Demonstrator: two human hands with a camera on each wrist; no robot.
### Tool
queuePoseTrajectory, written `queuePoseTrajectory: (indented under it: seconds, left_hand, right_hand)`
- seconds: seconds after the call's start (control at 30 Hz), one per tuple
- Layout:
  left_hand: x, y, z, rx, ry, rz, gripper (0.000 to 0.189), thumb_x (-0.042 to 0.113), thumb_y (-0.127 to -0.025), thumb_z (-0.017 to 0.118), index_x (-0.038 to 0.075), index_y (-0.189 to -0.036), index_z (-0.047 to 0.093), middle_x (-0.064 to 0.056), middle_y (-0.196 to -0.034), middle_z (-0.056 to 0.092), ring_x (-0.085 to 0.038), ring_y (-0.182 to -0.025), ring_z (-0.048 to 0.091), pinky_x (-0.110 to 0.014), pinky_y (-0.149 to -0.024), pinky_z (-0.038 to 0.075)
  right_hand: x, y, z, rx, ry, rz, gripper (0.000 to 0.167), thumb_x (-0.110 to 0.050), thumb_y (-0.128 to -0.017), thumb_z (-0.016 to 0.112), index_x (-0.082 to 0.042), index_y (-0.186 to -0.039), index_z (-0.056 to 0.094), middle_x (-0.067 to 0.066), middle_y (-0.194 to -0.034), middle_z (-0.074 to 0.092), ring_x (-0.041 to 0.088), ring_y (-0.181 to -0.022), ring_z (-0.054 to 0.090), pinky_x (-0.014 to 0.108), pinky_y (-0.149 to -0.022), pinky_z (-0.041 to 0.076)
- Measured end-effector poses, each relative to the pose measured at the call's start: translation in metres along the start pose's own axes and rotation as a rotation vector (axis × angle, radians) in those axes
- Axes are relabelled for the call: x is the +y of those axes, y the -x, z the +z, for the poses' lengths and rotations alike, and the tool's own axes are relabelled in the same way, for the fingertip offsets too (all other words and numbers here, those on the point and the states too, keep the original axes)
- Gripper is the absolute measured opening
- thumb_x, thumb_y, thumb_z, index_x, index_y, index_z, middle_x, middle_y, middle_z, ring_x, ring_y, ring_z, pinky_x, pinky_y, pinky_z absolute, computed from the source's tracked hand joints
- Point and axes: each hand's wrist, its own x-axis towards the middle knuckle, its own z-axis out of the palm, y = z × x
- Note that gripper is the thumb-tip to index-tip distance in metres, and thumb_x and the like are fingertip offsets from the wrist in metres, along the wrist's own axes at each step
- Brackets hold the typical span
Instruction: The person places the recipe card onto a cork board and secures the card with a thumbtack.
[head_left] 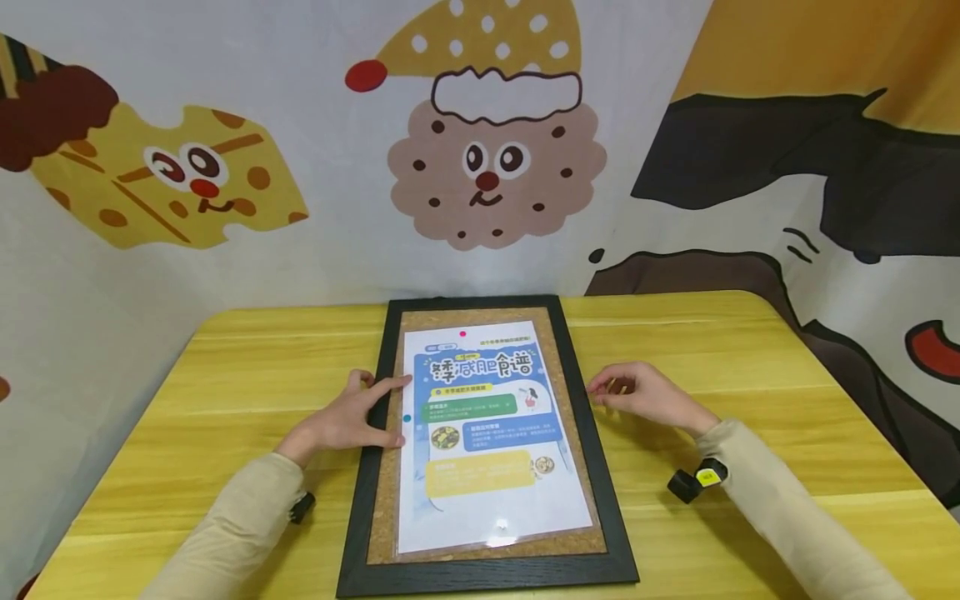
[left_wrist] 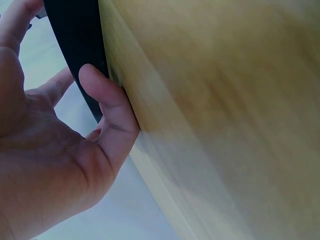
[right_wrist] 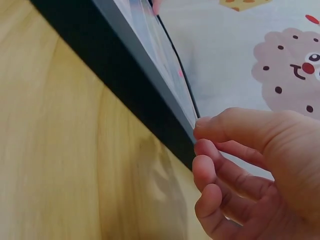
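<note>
A printed sheet [head_left: 517, 508] in a clear sleeve lies on a cork board [head_left: 386, 500] with a black frame [head_left: 487, 577]. A red pin [head_left: 462, 334] shows at its top edge and a teal pin [head_left: 407, 418] at its left edge. My left hand [head_left: 337, 421] reaches across the frame's left side, thumb and forefinger spread, their tips on the sheet's left edge around the teal pin. Just off the frame's right side, my right hand [head_left: 637, 396] has its fingers bent and its thumb near the forefinger; I cannot tell whether something small is between them.
The board lies on a yellow wood-grain table [head_left: 247, 358]. Behind it hangs a cloth backdrop [head_left: 330, 258] printed with a cheese, a biscuit in a hat and other cartoon figures. A black wrist device [head_left: 697, 479] sits on the right sleeve.
</note>
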Motion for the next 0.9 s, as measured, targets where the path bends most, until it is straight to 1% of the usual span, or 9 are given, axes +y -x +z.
queuePoseTrajectory:
  seconds: [0.23,0.43,0.57,0.73,0.9]
  left_hand:
    - [0.001,0.001,0.000,0.003,0.005,0.000,0.091,0.039,-0.077,0.079,0.013,-0.151,0.033,-0.030,-0.131,0.017,-0.045,-0.110,0.037,-0.057,-0.085,0.038]
    - [0.002,0.001,0.000,0.005,0.016,-0.006,0.091,0.039,-0.077,0.079,0.013,-0.151,0.033,-0.031,-0.132,0.016,-0.046,-0.110,0.037,-0.058,-0.086,0.038]
    - [0.002,0.002,0.000,0.005,0.008,-0.005,0.090,0.039,-0.078,0.079,0.014,-0.151,0.033,-0.031,-0.132,0.017,-0.045,-0.110,0.038,-0.058,-0.086,0.038]
    - [0.002,0.001,0.000,0.008,0.004,-0.002,0.091,0.039,-0.078,0.079,0.013,-0.151,0.033,-0.031,-0.132,0.017,-0.045,-0.110,0.038,-0.058,-0.085,0.039]
    - [0.002,0.002,0.000,0.009,0.006,-0.004,0.090,0.038,-0.078,0.080,0.013,-0.151,0.033,-0.031,-0.131,0.017,-0.045,-0.109,0.038,-0.056,-0.085,0.039]
  right_hand:
    - [0.007,0.011,-0.012,0.056,0.007,0.000,0.015,0.001,-0.088,0.066,-0.001,-0.103,0.070,0.006,-0.093,0.068,0.018,-0.077,0.059,0.028,-0.065,0.048]
    - [0.011,0.022,-0.021,0.120,0.049,0.004,0.014,-0.001,-0.089,0.067,-0.001,-0.103,0.070,0.008,-0.095,0.068,0.017,-0.078,0.059,0.028,-0.064,0.048]
    - [0.014,0.029,-0.026,0.157,0.079,-0.002,0.013,-0.001,-0.089,0.067,-0.002,-0.101,0.071,0.008,-0.093,0.067,0.015,-0.078,0.058,0.028,-0.062,0.048]
    - [0.022,0.036,-0.031,0.187,0.106,-0.017,0.012,0.000,-0.088,0.068,-0.002,-0.100,0.071,0.007,-0.092,0.067,0.013,-0.078,0.057,0.027,-0.062,0.048]
    - [0.033,0.044,-0.034,0.192,0.110,-0.013,0.013,0.000,-0.088,0.068,-0.002,-0.100,0.071,0.005,-0.091,0.067,0.012,-0.077,0.059,0.027,-0.062,0.049]
